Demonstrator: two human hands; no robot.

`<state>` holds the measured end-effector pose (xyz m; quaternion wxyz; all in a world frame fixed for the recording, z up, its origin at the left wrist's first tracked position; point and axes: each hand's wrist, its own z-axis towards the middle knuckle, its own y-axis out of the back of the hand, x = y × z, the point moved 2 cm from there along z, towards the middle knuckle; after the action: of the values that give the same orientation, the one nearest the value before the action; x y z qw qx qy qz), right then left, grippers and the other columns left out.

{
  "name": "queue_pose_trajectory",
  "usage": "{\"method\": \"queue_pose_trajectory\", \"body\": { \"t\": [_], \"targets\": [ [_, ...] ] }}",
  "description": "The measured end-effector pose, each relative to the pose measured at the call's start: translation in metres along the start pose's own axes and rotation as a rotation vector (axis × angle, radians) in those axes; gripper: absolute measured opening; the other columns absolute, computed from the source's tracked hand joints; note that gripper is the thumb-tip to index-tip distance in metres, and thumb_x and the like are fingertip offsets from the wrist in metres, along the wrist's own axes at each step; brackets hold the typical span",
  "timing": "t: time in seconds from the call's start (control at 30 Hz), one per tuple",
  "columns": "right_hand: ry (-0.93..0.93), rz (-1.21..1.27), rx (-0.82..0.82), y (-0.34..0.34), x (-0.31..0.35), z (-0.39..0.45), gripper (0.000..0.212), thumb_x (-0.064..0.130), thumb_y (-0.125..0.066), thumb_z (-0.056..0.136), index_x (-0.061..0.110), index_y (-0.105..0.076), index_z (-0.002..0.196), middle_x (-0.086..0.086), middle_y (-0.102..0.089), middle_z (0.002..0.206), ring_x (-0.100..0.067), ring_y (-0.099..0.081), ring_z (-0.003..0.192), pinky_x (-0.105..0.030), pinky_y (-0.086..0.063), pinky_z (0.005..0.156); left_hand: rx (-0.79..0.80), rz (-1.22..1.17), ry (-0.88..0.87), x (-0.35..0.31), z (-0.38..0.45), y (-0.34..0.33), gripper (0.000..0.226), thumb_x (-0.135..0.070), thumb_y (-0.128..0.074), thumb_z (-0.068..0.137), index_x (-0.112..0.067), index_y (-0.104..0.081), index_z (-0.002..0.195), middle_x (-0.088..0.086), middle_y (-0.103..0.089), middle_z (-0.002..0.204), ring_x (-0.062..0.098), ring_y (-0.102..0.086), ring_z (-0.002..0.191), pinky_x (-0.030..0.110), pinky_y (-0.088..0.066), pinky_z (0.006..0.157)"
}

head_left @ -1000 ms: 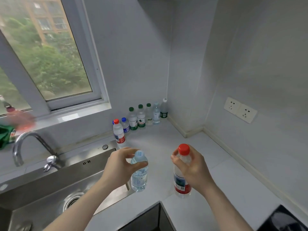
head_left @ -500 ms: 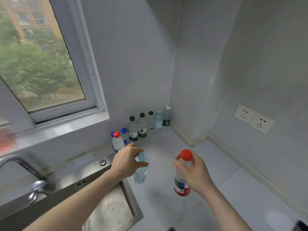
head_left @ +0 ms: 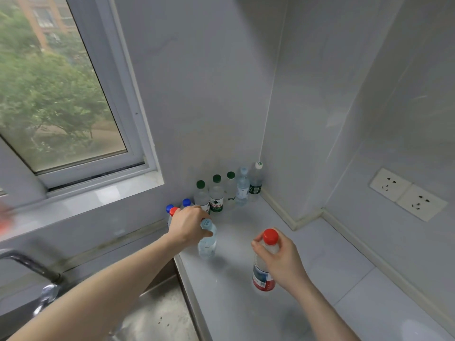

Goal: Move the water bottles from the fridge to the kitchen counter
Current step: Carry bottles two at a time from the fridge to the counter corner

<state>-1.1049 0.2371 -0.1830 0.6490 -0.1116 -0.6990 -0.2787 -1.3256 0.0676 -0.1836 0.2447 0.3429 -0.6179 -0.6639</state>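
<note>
My left hand point(head_left: 188, 226) grips a small clear bottle with a pale blue cap point(head_left: 207, 242) by its neck, its base at or just above the grey counter point(head_left: 320, 254). My right hand point(head_left: 283, 260) holds a taller red-capped bottle with a red and blue label point(head_left: 264, 276), low over the counter nearer to me. Against the back wall stands a row of several bottles point(head_left: 216, 195) with green, pale blue and white caps. A red-capped bottle point(head_left: 173, 211) and two blue-capped ones point(head_left: 186, 202) stand just behind my left hand, partly hidden.
A steel sink point(head_left: 157, 316) lies at lower left with a tap point(head_left: 32, 267) behind it. A window point(head_left: 54, 89) with its sill fills the upper left. Two wall sockets point(head_left: 407, 194) sit on the right wall. Walls close the corner behind the bottles.
Both hands have moved forward and down toward the counter with their bottles. My view has shifted right and closer to the corner, so the sink and tap sit further left.
</note>
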Motion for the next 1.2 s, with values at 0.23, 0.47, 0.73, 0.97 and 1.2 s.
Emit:
{"method": "queue_pose_trajectory", "body": {
  "t": [0.23, 0.47, 0.73, 0.97, 1.2],
  "targets": [
    [-0.001, 0.019, 0.014, -0.008, -0.014, 0.034, 0.026, 0.048, -0.075, 0.088, 0.023, -0.066, 0.088, 0.003, -0.069, 0.081, -0.008, -0.064, 0.077, -0.016, -0.05, 0.072, 0.031, 0.118, 0.032, 0.021, 0.041, -0.005, 0.031, -0.05, -0.076, 0.079, -0.032, -0.076, 0.104, -0.008, -0.067, 0.102, 0.021, -0.06, 0.097, 0.034, -0.035, 0.083],
    [-0.018, 0.013, 0.011, -0.022, -0.028, 0.064, 0.026, 0.034, -0.073, 0.099, 0.015, -0.062, 0.085, -0.008, -0.063, 0.081, -0.02, -0.059, 0.075, -0.019, -0.046, 0.072, 0.073, 0.161, 0.069, 0.035, 0.063, -0.016, 0.03, -0.046, -0.074, 0.083, -0.032, -0.075, 0.11, -0.005, -0.068, 0.106, 0.023, -0.058, 0.102, 0.036, -0.035, 0.085],
    [-0.052, -0.067, 0.043, -0.041, -0.039, 0.098, 0.013, 0.03, -0.075, 0.097, 0.023, -0.068, 0.088, 0.01, -0.072, 0.086, -0.008, -0.067, 0.086, -0.014, -0.048, 0.079, 0.077, 0.185, 0.156, 0.044, 0.08, -0.024, 0.024, -0.04, -0.071, 0.085, -0.024, -0.075, 0.102, -0.003, -0.068, 0.104, 0.024, -0.059, 0.101, 0.037, -0.038, 0.089],
    [-0.078, -0.223, 0.061, -0.059, -0.044, 0.137, 0.015, 0.026, -0.077, 0.095, 0.025, -0.073, 0.11, 0.007, -0.07, 0.114, -0.005, -0.063, 0.107, -0.009, -0.041, 0.088, 0.05, 0.243, 0.163, 0.05, 0.089, -0.025, 0.025, -0.044, -0.068, 0.086, -0.02, -0.069, 0.092, -0.001, -0.068, 0.099, 0.026, -0.059, 0.096, 0.037, -0.033, 0.081],
    [-0.124, -0.323, 0.106, -0.086, -0.047, 0.178, 0.033, 0.036, -0.077, 0.094, 0.016, -0.074, 0.119, 0.002, -0.067, 0.112, -0.016, -0.06, 0.106, -0.026, -0.044, 0.095, 0.01, 0.29, 0.092, 0.054, 0.094, -0.022, 0.037, -0.056, -0.067, 0.091, -0.022, -0.072, 0.106, -0.001, -0.07, 0.103, 0.026, -0.062, 0.096, 0.039, -0.039, 0.087]
  ]
}}
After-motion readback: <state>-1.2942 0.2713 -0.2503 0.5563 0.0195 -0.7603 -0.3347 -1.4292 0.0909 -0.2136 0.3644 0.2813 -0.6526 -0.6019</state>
